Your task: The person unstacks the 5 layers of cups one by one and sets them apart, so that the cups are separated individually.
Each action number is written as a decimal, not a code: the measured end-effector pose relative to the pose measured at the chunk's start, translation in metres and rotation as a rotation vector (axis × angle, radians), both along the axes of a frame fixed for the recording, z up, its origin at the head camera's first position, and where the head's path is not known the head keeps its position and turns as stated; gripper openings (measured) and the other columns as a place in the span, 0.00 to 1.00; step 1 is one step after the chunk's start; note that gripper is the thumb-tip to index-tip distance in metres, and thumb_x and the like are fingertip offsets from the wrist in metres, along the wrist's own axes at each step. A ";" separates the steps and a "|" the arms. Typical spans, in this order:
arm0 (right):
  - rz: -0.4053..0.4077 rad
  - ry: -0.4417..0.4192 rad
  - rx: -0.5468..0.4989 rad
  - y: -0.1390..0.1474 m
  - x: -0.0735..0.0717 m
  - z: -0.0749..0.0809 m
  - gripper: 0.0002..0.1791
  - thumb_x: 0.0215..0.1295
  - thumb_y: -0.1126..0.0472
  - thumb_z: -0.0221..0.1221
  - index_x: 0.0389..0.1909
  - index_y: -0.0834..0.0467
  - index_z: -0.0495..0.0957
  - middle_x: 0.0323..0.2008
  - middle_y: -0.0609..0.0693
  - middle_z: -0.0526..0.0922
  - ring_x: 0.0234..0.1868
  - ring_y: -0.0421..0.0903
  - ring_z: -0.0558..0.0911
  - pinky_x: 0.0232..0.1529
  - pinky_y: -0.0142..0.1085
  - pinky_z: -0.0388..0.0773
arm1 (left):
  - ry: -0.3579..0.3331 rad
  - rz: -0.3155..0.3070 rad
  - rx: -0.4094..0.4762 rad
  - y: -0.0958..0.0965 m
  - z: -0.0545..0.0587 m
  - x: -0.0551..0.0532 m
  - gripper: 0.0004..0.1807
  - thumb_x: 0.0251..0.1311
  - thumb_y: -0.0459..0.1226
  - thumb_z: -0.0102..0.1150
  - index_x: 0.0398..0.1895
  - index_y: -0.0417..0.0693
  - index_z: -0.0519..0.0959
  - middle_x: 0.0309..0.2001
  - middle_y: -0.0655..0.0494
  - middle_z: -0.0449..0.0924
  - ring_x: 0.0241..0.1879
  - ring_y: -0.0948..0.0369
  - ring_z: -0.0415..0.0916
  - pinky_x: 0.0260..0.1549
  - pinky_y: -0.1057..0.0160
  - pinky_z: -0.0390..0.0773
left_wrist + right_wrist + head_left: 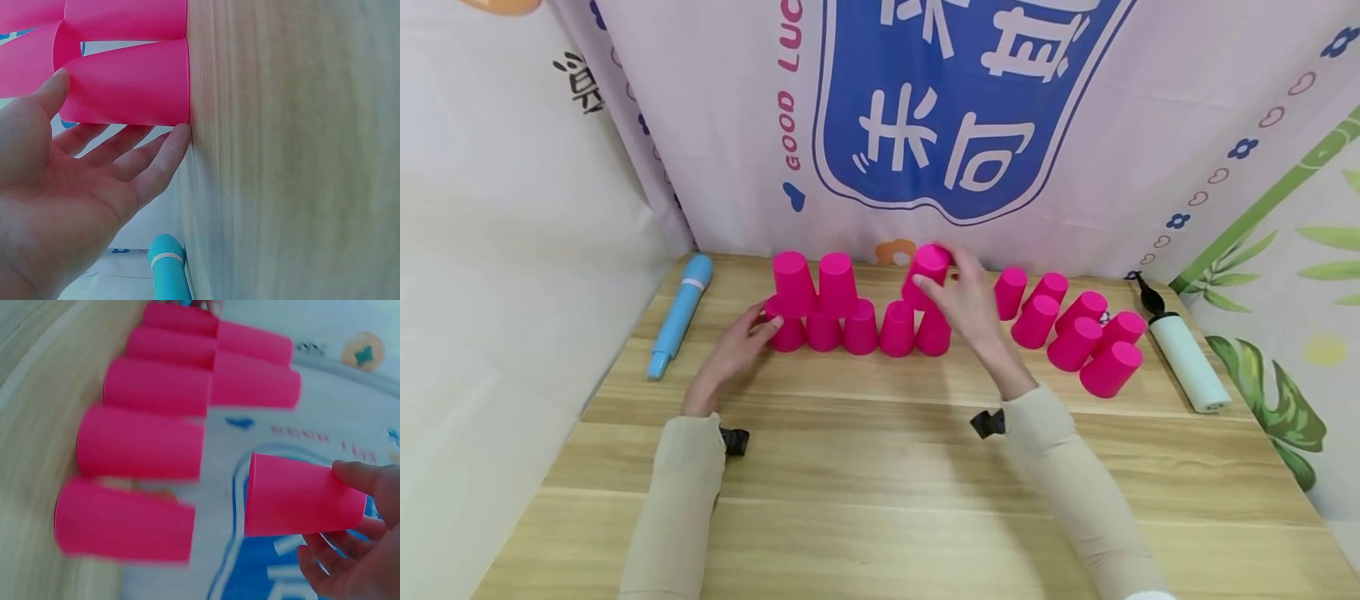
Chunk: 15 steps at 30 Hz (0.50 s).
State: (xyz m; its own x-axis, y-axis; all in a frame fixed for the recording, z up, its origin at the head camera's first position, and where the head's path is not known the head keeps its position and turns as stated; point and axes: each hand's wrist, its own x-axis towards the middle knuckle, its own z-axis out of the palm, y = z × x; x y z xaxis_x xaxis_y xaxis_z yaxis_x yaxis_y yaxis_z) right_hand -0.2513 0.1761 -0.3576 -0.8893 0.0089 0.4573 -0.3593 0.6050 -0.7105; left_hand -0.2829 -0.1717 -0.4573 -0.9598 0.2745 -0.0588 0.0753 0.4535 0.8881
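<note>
Five pink plastic cups stand upside down side by side, and two more upside-down cups (814, 285) sit on the left part of that row. My right hand (967, 307) pinches another pink cup (294, 497) between thumb and fingers. In the right wrist view this cup hangs apart from the row, above the right-end cup (128, 525). At the other end, my left hand (735, 346) rests its extended fingers along the side of the leftmost bottom cup (131, 84). Its thumb touches that cup near where the upper cup (28, 59) sits.
Several more pink cups (1077, 343) stand upside down in a cluster to the right. Beyond them lies a white hand pump (1187, 362) with a black nozzle. A blue microphone-shaped tube (681, 317) lies at the left edge of the wooden table (865, 483). A printed curtain (730, 167) hangs behind.
</note>
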 end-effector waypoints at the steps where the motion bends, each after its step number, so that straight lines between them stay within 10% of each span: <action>1: -0.029 0.015 -0.005 0.008 0.003 0.000 0.32 0.57 0.58 0.69 0.62 0.62 0.70 0.52 0.58 0.77 0.49 0.52 0.77 0.49 0.44 0.76 | 0.001 -0.001 -0.003 0.000 0.000 0.000 0.40 0.69 0.57 0.44 0.76 0.47 0.49 0.71 0.39 0.55 0.68 0.43 0.59 0.57 0.45 0.72; 15: -0.267 -0.106 0.028 0.090 0.008 -0.046 0.31 0.59 0.61 0.66 0.63 0.63 0.69 0.55 0.62 0.75 0.49 0.58 0.76 0.50 0.49 0.76 | 0.016 -0.006 -0.020 0.000 0.003 0.002 0.39 0.70 0.56 0.43 0.77 0.47 0.48 0.71 0.39 0.55 0.69 0.44 0.57 0.60 0.45 0.69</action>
